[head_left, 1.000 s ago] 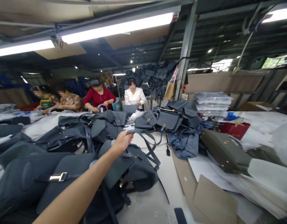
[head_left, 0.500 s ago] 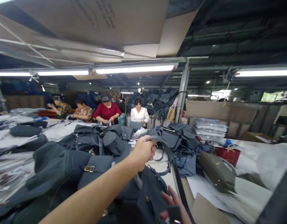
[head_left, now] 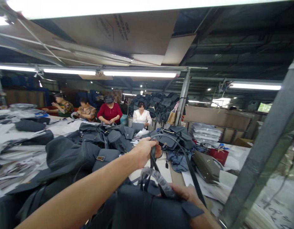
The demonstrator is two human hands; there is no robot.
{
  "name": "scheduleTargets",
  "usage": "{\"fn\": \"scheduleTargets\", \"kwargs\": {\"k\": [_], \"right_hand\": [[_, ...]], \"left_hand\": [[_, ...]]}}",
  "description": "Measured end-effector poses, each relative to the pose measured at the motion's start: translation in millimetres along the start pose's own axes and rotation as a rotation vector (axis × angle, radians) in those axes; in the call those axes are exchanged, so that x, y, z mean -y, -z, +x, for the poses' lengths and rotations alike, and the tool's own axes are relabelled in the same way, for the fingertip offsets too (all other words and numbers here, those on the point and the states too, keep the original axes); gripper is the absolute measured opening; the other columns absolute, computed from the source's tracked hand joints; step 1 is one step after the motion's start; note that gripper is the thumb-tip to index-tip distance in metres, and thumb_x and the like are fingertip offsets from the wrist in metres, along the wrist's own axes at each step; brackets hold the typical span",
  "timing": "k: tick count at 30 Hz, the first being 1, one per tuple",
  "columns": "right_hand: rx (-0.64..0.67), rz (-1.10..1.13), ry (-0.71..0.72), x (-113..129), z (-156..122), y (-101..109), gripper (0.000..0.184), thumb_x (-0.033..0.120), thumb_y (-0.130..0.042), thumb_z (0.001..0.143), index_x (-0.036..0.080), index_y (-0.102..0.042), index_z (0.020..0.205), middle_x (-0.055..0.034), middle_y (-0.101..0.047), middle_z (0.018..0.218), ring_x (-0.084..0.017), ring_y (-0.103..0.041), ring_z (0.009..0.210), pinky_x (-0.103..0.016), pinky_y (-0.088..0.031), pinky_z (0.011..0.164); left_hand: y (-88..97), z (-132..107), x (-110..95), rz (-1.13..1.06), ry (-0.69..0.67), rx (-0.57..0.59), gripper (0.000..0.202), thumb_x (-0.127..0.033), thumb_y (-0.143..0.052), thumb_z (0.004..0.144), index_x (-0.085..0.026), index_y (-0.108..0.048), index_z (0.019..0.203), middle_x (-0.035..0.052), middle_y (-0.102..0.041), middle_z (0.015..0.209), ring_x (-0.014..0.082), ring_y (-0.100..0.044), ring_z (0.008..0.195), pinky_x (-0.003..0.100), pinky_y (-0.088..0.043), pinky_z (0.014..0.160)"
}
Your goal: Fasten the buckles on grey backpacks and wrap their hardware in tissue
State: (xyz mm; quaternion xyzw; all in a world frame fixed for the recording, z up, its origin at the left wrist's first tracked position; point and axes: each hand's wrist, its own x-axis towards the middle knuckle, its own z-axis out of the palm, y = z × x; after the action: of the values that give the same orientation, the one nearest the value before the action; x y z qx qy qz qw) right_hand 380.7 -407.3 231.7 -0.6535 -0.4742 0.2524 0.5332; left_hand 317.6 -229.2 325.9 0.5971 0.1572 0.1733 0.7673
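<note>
My left hand (head_left: 145,153) reaches out over the work surface, fingers closed round a dark grey bag strap (head_left: 185,156). The strap loops up from the hand and runs down to the right. Below it, close to me, is a dark blue-grey bag (head_left: 151,206) with a top handle (head_left: 158,178) wrapped in clear plastic. My right hand (head_left: 185,192) is closed at the right end of that handle; its fingertips are partly hidden behind the handle and bag. More dark bags (head_left: 73,156) are heaped beneath and beside my left arm.
Across the table (head_left: 63,127) several people sit working, one in a red top (head_left: 110,111), another in white (head_left: 141,117). On the right are an olive bag (head_left: 206,167), a red paper bag (head_left: 218,156), plastic-wrapped stacks (head_left: 206,132) and a slanting metal post (head_left: 263,149).
The view has tilted up and turned right, bringing in the metal post. A bag with a plastic-wrapped handle has risen before me, and my right hand has closed on that handle.
</note>
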Motion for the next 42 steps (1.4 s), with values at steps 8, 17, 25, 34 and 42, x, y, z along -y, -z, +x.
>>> {"fn": "scheduleTargets", "kwargs": {"k": [8,17,25,34,42], "right_hand": [[0.203,0.202,-0.088,-52,9,-46,0.023,0.037,-0.075,0.068,0.016,-0.074,0.075,-0.0014,-0.068,0.068,-0.019,-0.060,0.068,-0.029,-0.048,0.065],[0.278,0.046,-0.108,-94,24,-41,0.043,0.030,-0.070,0.070,0.020,-0.069,0.113,-0.0074,-0.070,0.108,-0.027,-0.062,0.102,-0.036,-0.047,0.090],[-0.020,0.165,-0.482,-55,-20,4,0.031,0.050,-0.056,0.083,0.021,-0.064,0.087,0.0044,-0.052,0.060,-0.009,-0.038,0.048,-0.019,-0.025,0.042],[0.145,0.744,-0.601,-83,-42,-92,0.062,0.074,-0.069,0.060,0.016,-0.059,0.077,0.0060,-0.049,0.055,-0.001,-0.029,0.037,-0.017,-0.015,0.038],[-0.300,-0.068,-0.252,-123,-72,-105,0.043,0.066,-0.055,0.081,0.026,-0.070,0.076,-0.0034,-0.061,0.067,-0.018,-0.056,0.065,-0.029,-0.043,0.065]], "left_hand": [[69.4,-51,86,0.594,-0.076,-0.175,0.017,-0.034,-0.065,0.077,-0.019,-0.056,0.080,0.0017,-0.056,0.080,0.0243,-0.053,0.092,0.031,-0.038,0.082],[111.5,-73,151,0.583,0.150,0.102,0.014,-0.030,-0.060,0.067,-0.019,-0.051,0.066,-0.0052,-0.046,0.063,0.0134,-0.041,0.063,0.024,-0.029,0.058],[93.2,-43,169,0.284,0.154,0.072,0.039,-0.056,-0.059,0.072,-0.019,-0.048,0.066,-0.0057,-0.045,0.055,0.0100,-0.036,0.053,0.024,-0.028,0.055],[73.2,-42,182,0.259,0.019,-0.023,0.039,-0.055,-0.061,0.072,-0.018,-0.051,0.065,-0.0060,-0.040,0.059,0.0107,-0.035,0.057,0.023,-0.026,0.054],[73.4,-59,196,0.147,0.008,-0.167,0.028,-0.045,-0.062,0.073,-0.018,-0.055,0.071,-0.0063,-0.043,0.059,0.0102,-0.036,0.055,0.021,-0.030,0.052]]}}
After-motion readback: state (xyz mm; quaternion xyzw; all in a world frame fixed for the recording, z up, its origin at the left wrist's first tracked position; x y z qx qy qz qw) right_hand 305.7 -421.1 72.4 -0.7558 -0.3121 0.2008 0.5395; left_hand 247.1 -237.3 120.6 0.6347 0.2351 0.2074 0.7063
